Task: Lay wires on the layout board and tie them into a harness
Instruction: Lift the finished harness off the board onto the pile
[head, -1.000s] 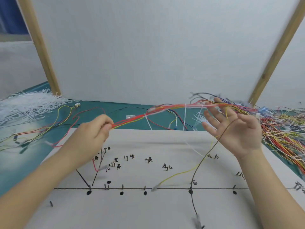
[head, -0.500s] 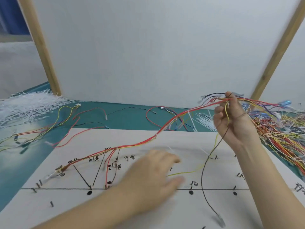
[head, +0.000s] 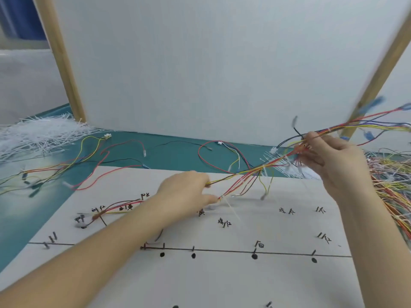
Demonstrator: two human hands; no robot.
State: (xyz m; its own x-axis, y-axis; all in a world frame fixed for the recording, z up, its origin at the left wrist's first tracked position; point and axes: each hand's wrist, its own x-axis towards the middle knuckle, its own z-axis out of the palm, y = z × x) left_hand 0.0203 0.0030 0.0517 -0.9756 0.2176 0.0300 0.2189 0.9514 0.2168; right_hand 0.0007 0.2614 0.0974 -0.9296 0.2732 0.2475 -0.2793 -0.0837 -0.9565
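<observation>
Since the frame half a second back, your left hand (head: 189, 192) has lifted off the layout board (head: 222, 281) and closed its fingers on the wire bundle (head: 246, 172). Your right hand (head: 333, 158) has carried the bundle's far end higher and further right of the board.

Both hands pinch the bundle, which is stretched taut between them above the board's upper edge.

Progress: the bundle's left end lies across the board's upper-left markings, seemingly routed round pegs there. White cable ties (head: 231, 207) hang from the bundle, so some tying looks done. The main ruled line across the board and its right-hand pegs carry no wire yet; I judge the larger part outstanding.

Obscured: your left forearm covers the board's centre-left. Motion blur hides your exact finger placement. The loose wire heap (head: 391, 185) right of the board runs out of view.
</observation>
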